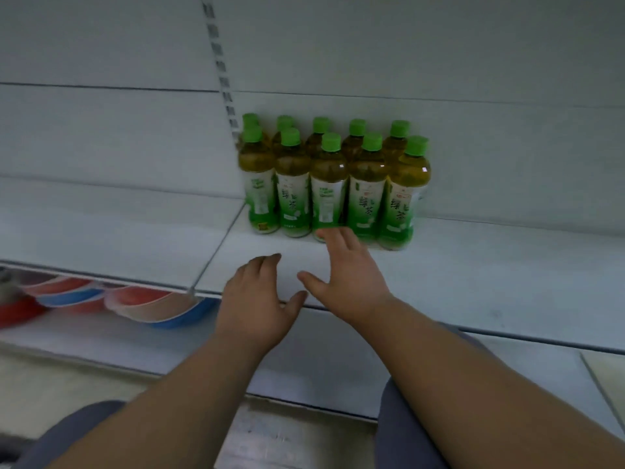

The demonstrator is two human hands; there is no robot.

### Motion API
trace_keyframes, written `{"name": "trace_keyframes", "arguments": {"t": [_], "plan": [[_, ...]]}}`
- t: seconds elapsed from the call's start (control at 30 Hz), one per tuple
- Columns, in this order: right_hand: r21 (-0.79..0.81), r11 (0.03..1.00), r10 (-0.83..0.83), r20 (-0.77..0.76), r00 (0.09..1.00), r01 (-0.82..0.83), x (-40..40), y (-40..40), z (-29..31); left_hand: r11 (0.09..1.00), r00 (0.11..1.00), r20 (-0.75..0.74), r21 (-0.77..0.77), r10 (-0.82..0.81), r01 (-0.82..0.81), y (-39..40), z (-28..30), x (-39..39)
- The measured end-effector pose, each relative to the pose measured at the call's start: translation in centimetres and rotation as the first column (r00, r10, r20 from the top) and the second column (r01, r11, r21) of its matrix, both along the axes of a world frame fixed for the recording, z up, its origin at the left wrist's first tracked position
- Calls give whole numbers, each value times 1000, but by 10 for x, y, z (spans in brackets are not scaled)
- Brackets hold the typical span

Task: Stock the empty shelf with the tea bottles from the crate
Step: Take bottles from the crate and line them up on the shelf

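Note:
Several green-capped tea bottles [333, 184] stand in two rows at the back of a white shelf [473, 275], hard against the left upright. My right hand [348, 275] reaches over the shelf with fingers spread, its fingertips just in front of the middle front bottle. Lower and to the left, my left hand [257, 299] hovers over the shelf's front edge with fingers loosely curled. Neither hand holds anything. The crate is out of view.
On the lower shelf at the left lie red, white and blue bowl-shaped packs [148, 304]. A slotted upright [221, 66] runs up the back wall. My knees in grey trousers [402, 424] show at the bottom, above a pale floor.

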State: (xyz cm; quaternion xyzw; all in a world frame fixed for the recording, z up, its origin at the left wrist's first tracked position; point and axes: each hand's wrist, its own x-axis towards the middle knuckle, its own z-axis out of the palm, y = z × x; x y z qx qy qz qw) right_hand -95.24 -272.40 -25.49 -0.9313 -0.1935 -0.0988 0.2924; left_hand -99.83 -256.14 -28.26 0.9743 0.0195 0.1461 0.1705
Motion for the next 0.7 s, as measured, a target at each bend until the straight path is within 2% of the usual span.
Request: {"name": "trace_keyframes", "arguments": {"t": [0.13,0.23,0.3,0.43,0.7], "plan": [[-92,960,267,-7,964,-266,-32,60,6,985,986,2,51,164,-164,66,13,-77],[-174,857,485,-43,874,-484,-62,118,16,939,943,-28,105,331,-327,111,18,-147],[-239,801,556,-41,830,-548,-76,145,21,908,913,-67,152,403,-390,130,16,-181],[-331,641,725,-34,688,-693,-124,205,26,770,765,-107,178,635,-613,160,15,-264],[-300,349,896,-172,410,-888,-221,296,5,422,391,-177,197,903,-885,169,-10,-392]]}}
